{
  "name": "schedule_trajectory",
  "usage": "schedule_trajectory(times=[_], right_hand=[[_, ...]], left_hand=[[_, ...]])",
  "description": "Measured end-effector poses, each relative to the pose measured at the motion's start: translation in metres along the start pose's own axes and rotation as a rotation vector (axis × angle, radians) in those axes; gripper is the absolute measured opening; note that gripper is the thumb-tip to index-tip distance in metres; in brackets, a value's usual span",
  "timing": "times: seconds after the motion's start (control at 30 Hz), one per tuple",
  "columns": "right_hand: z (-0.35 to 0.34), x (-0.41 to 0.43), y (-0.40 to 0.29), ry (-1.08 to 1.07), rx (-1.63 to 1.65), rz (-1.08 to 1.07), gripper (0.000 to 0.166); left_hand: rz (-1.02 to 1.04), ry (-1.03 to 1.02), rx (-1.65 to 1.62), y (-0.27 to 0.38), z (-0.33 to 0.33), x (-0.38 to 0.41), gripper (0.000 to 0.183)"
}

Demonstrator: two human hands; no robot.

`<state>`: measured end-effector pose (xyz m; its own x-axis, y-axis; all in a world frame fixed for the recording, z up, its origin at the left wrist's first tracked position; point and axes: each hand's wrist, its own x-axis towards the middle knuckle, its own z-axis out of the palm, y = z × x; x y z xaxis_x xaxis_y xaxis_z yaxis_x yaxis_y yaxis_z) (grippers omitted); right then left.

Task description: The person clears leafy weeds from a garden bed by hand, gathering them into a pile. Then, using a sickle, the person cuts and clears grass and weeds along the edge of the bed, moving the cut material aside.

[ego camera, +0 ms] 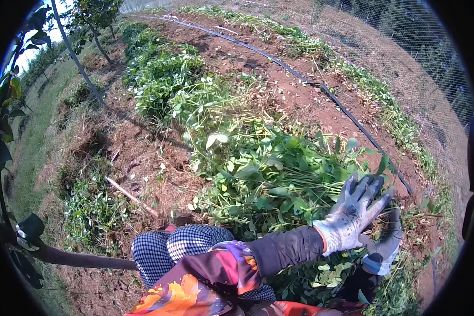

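Gloved in white and grey, my left hand (351, 219) reaches to the right with its fingers spread over the edge of a heap of uprooted leafy plants (284, 177). Just below and to the right is my right hand (385, 243), in a similar glove. Its fingers curve upward beside stems and leaves, partly behind my left hand; whether it grips any stems cannot be told. The plants' long green stems lie towards my left hand. More leafy plants (320, 272) lie under my forearms.
A black drip hose (339, 103) runs along the reddish soil beyond the heap. A row of green plants (162, 71) stretches away at upper left. A wooden handle (128, 193) lies on dry grass near my knees (197, 241). A tree branch (87, 260) juts in at lower left.
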<state>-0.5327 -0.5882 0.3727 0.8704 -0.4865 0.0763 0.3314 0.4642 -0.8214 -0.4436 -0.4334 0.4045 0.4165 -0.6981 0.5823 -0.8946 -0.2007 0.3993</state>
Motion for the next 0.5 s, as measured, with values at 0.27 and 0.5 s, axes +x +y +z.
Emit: schedule_trajectory(times=[0.27, 0.5], right_hand=[[-0.124, -0.022, 0.029, -0.071, 0.235, 0.184, 0.037], [-0.098, -0.057, 0.064, 0.141, 0.104, 0.110, 0.037]], left_hand=[[0.053, -0.065, -0.158, 0.017, 0.063, -0.035, 0.083], [-0.452, 0.477, -0.089, -0.080, 0.047, -0.085, 0.056]])
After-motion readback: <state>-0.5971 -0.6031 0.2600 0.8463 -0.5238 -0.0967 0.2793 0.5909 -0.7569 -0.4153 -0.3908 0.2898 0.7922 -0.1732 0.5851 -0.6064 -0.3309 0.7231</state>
